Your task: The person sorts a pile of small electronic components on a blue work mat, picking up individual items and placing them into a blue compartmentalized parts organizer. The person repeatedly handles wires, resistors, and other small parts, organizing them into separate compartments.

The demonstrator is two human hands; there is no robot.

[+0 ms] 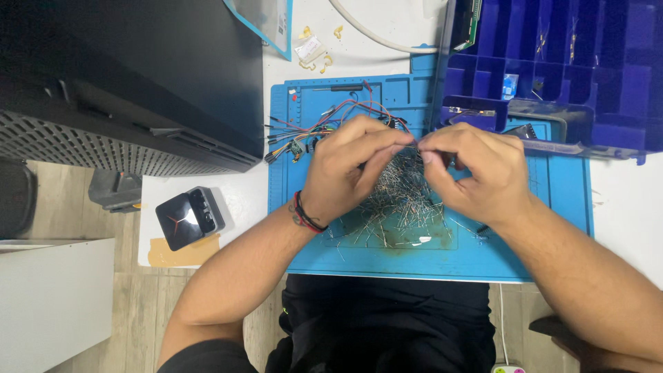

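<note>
Over wire pile [404, 207], both hands' fingertips hide whatever's pinched btwn them.

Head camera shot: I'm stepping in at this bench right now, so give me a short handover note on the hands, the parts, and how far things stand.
Left hand: fingertips pinched together, meeting the right hand above the pile; what it grips is too thin to make out.
Right hand: pinched the same way, fingertip to fingertip with the left.
Parts: a loose pile of thin metal leads lies on the blue work mat; a bundle of coloured jumper wires sits at the mat's upper left; a blue compartment organiser stands open at upper right.
Done: not readable from this view.
Left: most of the pile is still unsorted on the mat.
</note>
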